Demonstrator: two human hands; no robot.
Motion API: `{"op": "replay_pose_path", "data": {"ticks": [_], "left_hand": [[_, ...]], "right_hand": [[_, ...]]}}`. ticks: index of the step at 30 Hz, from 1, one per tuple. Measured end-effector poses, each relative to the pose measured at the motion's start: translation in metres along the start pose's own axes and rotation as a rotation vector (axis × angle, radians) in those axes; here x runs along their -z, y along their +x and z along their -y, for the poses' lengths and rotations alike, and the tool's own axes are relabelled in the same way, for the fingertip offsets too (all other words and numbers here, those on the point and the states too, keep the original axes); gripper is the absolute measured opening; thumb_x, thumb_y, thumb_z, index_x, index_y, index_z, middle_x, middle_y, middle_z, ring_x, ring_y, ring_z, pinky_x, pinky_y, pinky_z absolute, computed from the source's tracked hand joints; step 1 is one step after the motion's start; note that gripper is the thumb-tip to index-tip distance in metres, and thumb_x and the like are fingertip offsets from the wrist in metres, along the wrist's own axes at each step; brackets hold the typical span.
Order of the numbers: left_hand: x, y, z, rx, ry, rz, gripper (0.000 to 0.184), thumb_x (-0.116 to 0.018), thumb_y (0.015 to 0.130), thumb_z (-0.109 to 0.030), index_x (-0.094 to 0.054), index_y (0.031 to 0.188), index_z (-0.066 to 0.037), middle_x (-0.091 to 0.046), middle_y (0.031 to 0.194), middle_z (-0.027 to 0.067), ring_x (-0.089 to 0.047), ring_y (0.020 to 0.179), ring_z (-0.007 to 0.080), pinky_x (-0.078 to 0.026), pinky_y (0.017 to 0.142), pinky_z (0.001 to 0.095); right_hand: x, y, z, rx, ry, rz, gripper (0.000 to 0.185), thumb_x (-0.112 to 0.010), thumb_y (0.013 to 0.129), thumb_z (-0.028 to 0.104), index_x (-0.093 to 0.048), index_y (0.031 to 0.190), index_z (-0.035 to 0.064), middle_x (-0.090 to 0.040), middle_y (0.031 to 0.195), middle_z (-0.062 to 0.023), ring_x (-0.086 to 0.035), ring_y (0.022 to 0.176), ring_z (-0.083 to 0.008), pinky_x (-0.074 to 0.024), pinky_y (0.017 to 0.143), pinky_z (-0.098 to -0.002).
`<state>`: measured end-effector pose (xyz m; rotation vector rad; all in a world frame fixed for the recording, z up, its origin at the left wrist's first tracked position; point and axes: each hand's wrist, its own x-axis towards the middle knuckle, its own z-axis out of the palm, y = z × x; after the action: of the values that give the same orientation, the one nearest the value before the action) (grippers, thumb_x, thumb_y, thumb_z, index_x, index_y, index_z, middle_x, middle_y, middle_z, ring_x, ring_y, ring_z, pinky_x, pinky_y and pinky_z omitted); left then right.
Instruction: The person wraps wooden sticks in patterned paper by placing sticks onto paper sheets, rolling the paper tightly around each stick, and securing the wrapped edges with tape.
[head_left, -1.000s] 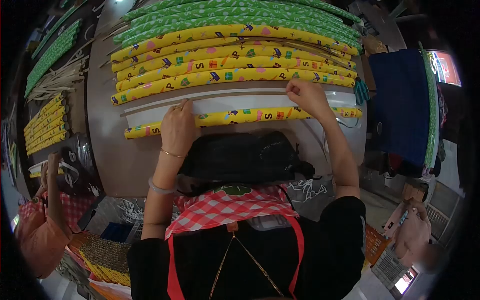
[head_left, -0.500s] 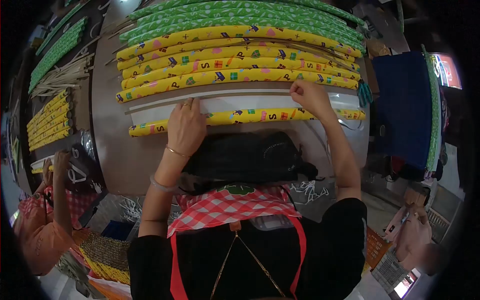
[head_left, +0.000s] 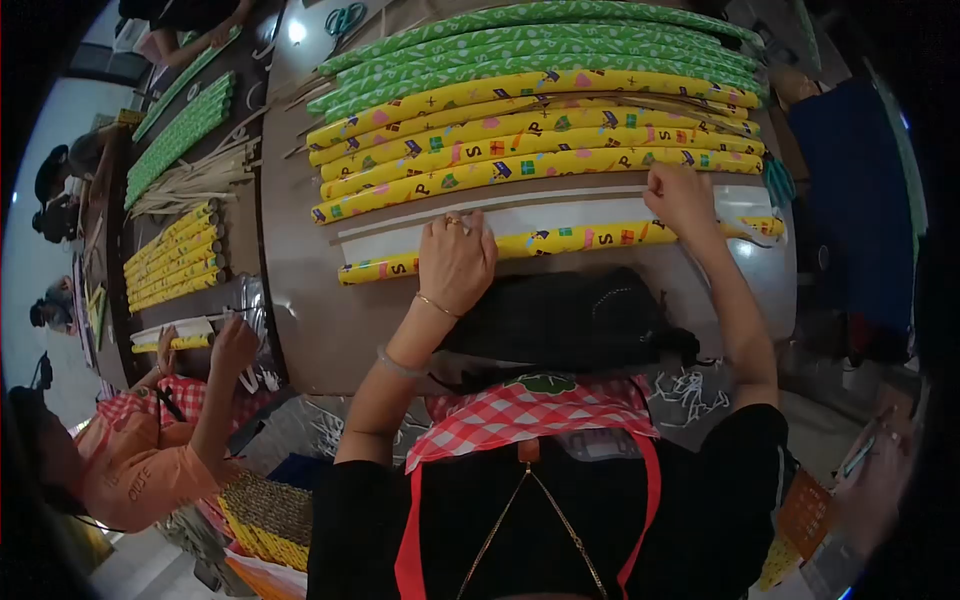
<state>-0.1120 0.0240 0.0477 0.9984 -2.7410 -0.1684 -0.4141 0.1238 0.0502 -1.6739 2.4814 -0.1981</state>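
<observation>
A yellow printed roll of wrapping paper point(head_left: 560, 240) lies across the table in front of me, partly unrolled so its white underside point(head_left: 560, 211) shows. Along the far edge of that white part run a thin brown strip point(head_left: 400, 226) and a pale strip. My left hand point(head_left: 457, 262) rests over the left half of the roll, fingers bent together at the strips; what they pinch, if anything, is hidden. Near the right end, my right hand point(head_left: 684, 205) is closed at the paper's far edge, beside the strips' right end. Its fingertips are too covered to show what they grip.
Several yellow rolls point(head_left: 540, 165) and green rolls point(head_left: 550, 55) lie side by side beyond. A black bag point(head_left: 570, 315) sits at the near table edge. Teal-handled scissors point(head_left: 345, 18) lie at the far left. A co-worker point(head_left: 165, 445) handles a roll at the left table.
The view has swung left, so everything sits farther right. My left hand's fingers have drawn from lying on the paper into a bent, closed shape. My right hand stays closed at the paper's edge.
</observation>
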Motion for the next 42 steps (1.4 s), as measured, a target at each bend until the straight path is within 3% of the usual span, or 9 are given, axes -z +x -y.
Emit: {"op": "replay_pose_path", "data": {"ticks": [4, 7, 9, 14, 18, 27, 37, 39, 42], "left_hand": [[-0.007, 0.0, 0.003, -0.015, 0.021, -0.041, 0.034, -0.042, 0.086, -0.022, -0.059, 0.104, 0.002, -0.057, 0.091, 0.0194, -0.052, 0.082, 0.033, -0.041, 0.076, 0.0416], [-0.003, -0.001, 0.0, -0.013, 0.013, -0.022, 0.033, -0.042, 0.086, -0.021, -0.059, 0.105, 0.0, -0.056, 0.091, 0.0196, -0.052, 0.082, 0.033, -0.041, 0.075, 0.041], [-0.004, -0.001, -0.001, -0.011, 0.058, 0.002, 0.032, -0.043, 0.086, -0.021, -0.059, 0.105, 0.0, -0.056, 0.091, 0.02, -0.052, 0.083, 0.0332, -0.041, 0.075, 0.0413], [0.0, 0.001, -0.001, 0.06, 0.044, 0.155, 0.033, -0.043, 0.087, -0.022, -0.056, 0.111, -0.003, -0.055, 0.094, 0.0209, -0.053, 0.086, 0.0336, -0.042, 0.074, 0.0416], [-0.011, -0.004, 0.006, -0.016, 0.075, 0.021, 0.035, -0.041, 0.087, -0.024, -0.057, 0.112, -0.005, -0.055, 0.096, 0.021, -0.053, 0.087, 0.0342, -0.044, 0.073, 0.0426], [0.002, -0.001, 0.003, 0.038, 0.017, 0.097, 0.035, -0.038, 0.088, -0.025, -0.059, 0.109, -0.005, -0.055, 0.097, 0.0203, -0.053, 0.09, 0.0344, -0.044, 0.076, 0.0428], [-0.008, -0.002, 0.018, 0.007, -0.06, -0.053, 0.029, -0.044, 0.089, -0.021, -0.062, 0.097, -0.001, -0.053, 0.093, 0.0209, -0.05, 0.089, 0.0351, -0.041, 0.078, 0.0428], [-0.012, 0.001, 0.027, -0.042, 0.137, -0.026, 0.024, -0.048, 0.088, -0.019, -0.061, 0.093, 0.0, -0.052, 0.093, 0.022, -0.047, 0.091, 0.0359, -0.04, 0.08, 0.0421], [-0.001, 0.008, 0.006, 0.037, 0.094, -0.196, 0.014, -0.055, 0.081, -0.01, -0.057, 0.091, 0.001, -0.051, 0.096, 0.023, -0.046, 0.095, 0.0365, -0.039, 0.081, 0.0438]], "right_hand": [[0.002, -0.012, 0.021, 0.129, -0.295, -0.334, 0.006, -0.059, 0.073, 0.016, -0.059, 0.078, 0.0137, -0.056, 0.08, -0.0013, -0.052, 0.087, -0.0217, -0.0344, 0.08, -0.0396], [0.01, -0.018, 0.076, 0.304, 0.053, -0.133, 0.011, -0.056, 0.075, 0.013, -0.061, 0.084, 0.0092, -0.058, 0.083, -0.0051, -0.054, 0.087, -0.0232, -0.0375, 0.079, -0.0409], [-0.01, -0.011, 0.112, 0.418, 0.448, 0.094, 0.02, -0.052, 0.081, 0.016, -0.062, 0.097, 0.0077, -0.061, 0.099, -0.0085, -0.054, 0.102, -0.0251, -0.037, 0.09, -0.045], [-0.04, -0.002, 0.154, 0.699, 0.184, 0.086, 0.034, -0.042, 0.091, 0.028, -0.055, 0.111, 0.004, -0.059, 0.11, -0.011, -0.051, 0.108, -0.0264, -0.0321, 0.099, -0.0441], [-0.034, -0.015, 0.131, 0.574, 0.208, 0.136, 0.037, -0.04, 0.092, 0.031, -0.054, 0.113, 0.0043, -0.058, 0.112, -0.0101, -0.051, 0.11, -0.0242, -0.0297, 0.101, -0.0449], [-0.016, -0.038, 0.02, 0.252, 0.167, 0.056, 0.039, -0.037, 0.094, 0.036, -0.058, 0.113, 0.0087, -0.057, 0.117, -0.0045, -0.051, 0.11, -0.0185, -0.0218, 0.105, -0.0491], [-0.031, -0.039, 0.024, 0.305, 0.081, -0.087, 0.035, -0.038, 0.094, 0.031, -0.059, 0.11, 0.0069, -0.059, 0.111, -0.0049, -0.055, 0.104, -0.0203, -0.0276, 0.1, -0.0534], [-0.033, -0.04, 0.023, 0.29, 0.09, -0.098, 0.034, -0.04, 0.093, 0.031, -0.059, 0.109, 0.0076, -0.058, 0.112, -0.0042, -0.055, 0.103, -0.0202, -0.0285, 0.1, -0.052], [-0.031, -0.042, 0.027, 0.252, 0.116, -0.067, 0.033, -0.041, 0.093, 0.031, -0.059, 0.109, 0.0085, -0.057, 0.114, -0.0041, -0.053, 0.107, -0.0202, -0.028, 0.101, -0.0512]]}}
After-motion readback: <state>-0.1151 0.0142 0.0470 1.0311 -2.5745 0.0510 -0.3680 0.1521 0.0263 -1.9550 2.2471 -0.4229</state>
